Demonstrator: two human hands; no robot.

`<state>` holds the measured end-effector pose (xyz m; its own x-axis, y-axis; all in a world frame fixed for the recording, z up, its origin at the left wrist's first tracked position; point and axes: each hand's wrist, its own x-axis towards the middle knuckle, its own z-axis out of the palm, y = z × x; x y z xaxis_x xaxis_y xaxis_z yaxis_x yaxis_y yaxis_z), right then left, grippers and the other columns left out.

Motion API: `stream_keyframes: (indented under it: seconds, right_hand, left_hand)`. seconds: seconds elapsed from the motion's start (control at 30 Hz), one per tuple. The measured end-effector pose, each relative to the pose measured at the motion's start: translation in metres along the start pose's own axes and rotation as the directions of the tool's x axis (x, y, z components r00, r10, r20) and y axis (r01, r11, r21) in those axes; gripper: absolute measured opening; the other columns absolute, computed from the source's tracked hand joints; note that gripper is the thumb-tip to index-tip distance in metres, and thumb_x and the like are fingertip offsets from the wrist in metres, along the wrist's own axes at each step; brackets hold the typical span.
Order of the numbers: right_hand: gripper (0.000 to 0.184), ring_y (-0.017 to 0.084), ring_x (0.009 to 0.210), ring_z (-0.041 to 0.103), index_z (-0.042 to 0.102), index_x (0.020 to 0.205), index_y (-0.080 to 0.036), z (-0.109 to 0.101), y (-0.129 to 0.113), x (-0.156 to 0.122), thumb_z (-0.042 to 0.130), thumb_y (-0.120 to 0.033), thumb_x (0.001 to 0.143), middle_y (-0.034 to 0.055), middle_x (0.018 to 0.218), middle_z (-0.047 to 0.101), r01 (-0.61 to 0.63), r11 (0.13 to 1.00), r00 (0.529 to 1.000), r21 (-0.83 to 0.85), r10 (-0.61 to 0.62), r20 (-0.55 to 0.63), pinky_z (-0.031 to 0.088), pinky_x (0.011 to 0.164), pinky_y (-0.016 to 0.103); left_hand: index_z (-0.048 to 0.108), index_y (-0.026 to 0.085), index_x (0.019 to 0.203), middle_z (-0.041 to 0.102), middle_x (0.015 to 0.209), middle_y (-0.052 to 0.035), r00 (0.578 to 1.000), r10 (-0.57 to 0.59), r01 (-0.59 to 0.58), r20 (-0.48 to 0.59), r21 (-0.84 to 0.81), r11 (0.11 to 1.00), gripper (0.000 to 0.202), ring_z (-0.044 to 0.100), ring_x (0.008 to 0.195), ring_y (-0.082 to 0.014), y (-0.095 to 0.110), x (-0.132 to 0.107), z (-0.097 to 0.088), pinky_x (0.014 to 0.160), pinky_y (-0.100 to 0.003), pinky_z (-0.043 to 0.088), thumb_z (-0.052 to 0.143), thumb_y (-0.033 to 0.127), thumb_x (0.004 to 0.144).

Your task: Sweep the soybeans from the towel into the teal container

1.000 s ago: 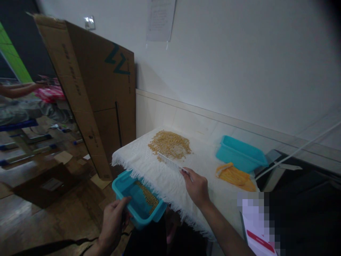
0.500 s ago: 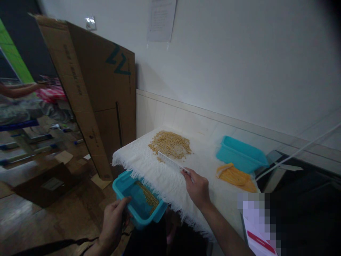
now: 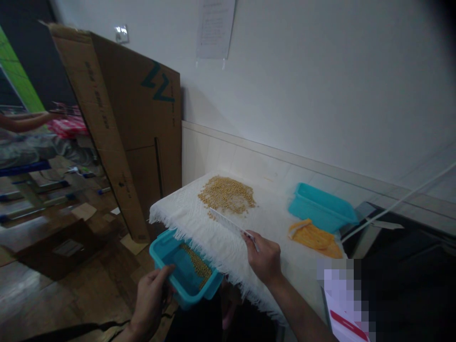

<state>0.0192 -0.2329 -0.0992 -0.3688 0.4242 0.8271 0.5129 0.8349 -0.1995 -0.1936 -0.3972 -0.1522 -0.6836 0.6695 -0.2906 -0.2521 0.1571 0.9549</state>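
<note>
My left hand [image 3: 151, 297] grips the near rim of a teal plastic tub [image 3: 183, 268], held below the table's front edge; tan beans lie along its right side. My right hand [image 3: 262, 258] is closed on one end of a clear ruler [image 3: 230, 223], which rests on the white fringed cloth [image 3: 221, 237]. The ruler's far tip touches the near edge of a pile of tan beans [image 3: 228, 194] at the back left of the cloth.
A second teal tub [image 3: 320, 207] stands at the back right, an orange mesh bag [image 3: 313, 236] in front of it. A big cardboard sheet [image 3: 124, 128] leans on the wall to the left. Another person's arm [image 3: 24, 120] shows far left. A white cable [image 3: 402, 199] crosses the right.
My right hand and the ruler have slid slightly toward me over the cloth. The tub has dropped a little in view. The bean pile looks unchanged.
</note>
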Motion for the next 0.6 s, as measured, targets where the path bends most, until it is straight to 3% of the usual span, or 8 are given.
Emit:
stream_keyframes:
  seconds: [0.6]
  right_hand:
    - [0.018, 0.015, 0.058, 0.069, 0.069, 0.089, -0.014, -0.0009, -0.0028, -0.0007, 0.053, -0.021, 0.089, 0.0060, 0.072, 0.074, -0.014, 1.000, 1.000, 0.003, 0.014, -0.018, 0.051, 0.057, 0.021]
  left_hand:
    - [0.051, 0.018, 0.037, 0.043, 0.025, 0.0034, 1.000, 0.016, -0.016, -0.016, 0.005, 1.000, 0.047, 0.033, 0.024, -0.0080, 0.0012, 0.0009, 0.0006, 0.030, -0.020, 0.021, 0.063, 0.054, 0.066]
